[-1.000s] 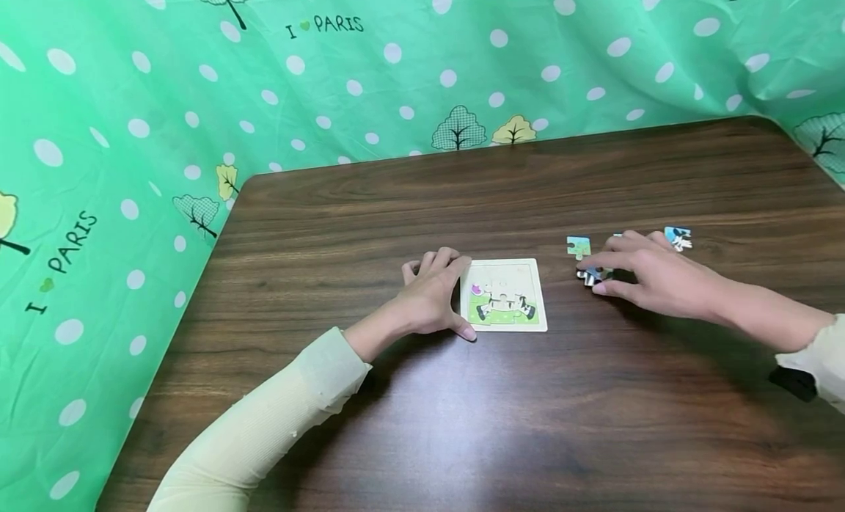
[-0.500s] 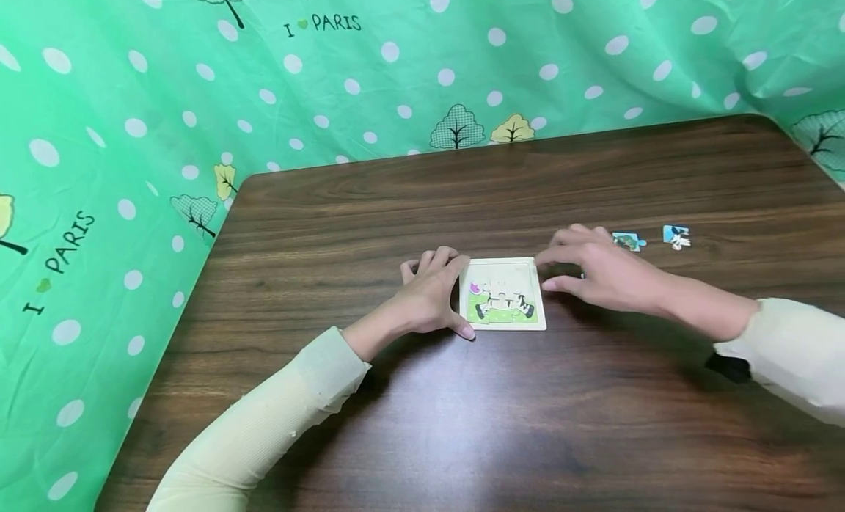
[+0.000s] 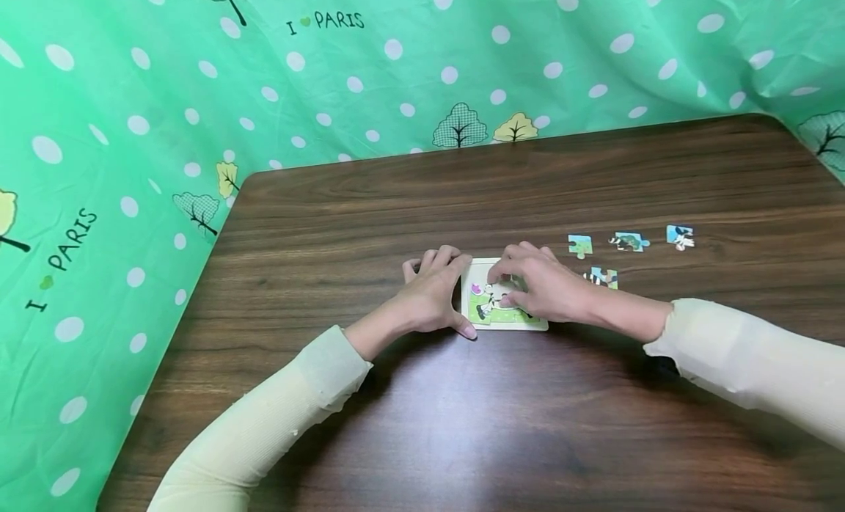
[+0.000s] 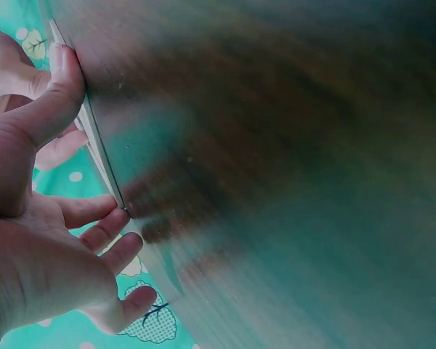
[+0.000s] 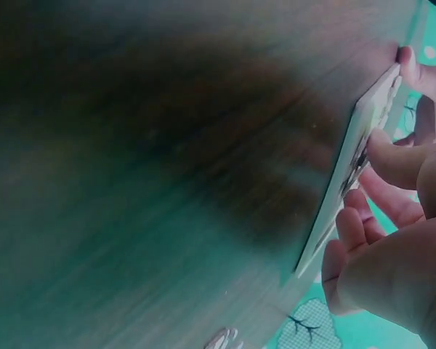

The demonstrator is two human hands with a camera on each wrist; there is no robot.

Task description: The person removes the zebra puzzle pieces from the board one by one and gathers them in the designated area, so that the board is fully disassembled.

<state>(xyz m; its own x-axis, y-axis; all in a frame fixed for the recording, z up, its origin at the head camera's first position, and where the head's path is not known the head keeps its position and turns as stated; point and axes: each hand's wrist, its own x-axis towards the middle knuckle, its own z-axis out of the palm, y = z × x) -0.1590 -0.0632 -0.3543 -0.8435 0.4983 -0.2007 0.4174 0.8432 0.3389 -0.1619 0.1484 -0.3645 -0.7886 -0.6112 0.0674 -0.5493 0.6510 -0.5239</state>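
In the head view a small square puzzle board (image 3: 505, 326) with a pale frame lies flat on the dark wooden table. Green picture pieces and part of a black-and-white animal show inside it. My left hand (image 3: 429, 299) holds the board's left side, thumb at the near corner and index finger at the far one. Over the board's right half, my right hand (image 3: 551, 286) bends down with thumb and index finger pinching what appears to be a puzzle piece (image 5: 362, 154), mostly hidden behind the fingers. The right wrist view shows the thumb close against it.
Loose pieces lie right of the board: a green-blue one (image 3: 579, 245), a dark-and-blue one (image 3: 629, 241), a blue and black-and-white one (image 3: 680, 237), and a striped one (image 3: 601, 278) by the right wrist. A green dotted curtain (image 3: 370, 79) hangs behind the table (image 3: 370, 204).
The right hand has moved left from the loose pieces onto the board, uncovering those pieces. The left hand and the board have stayed in place.
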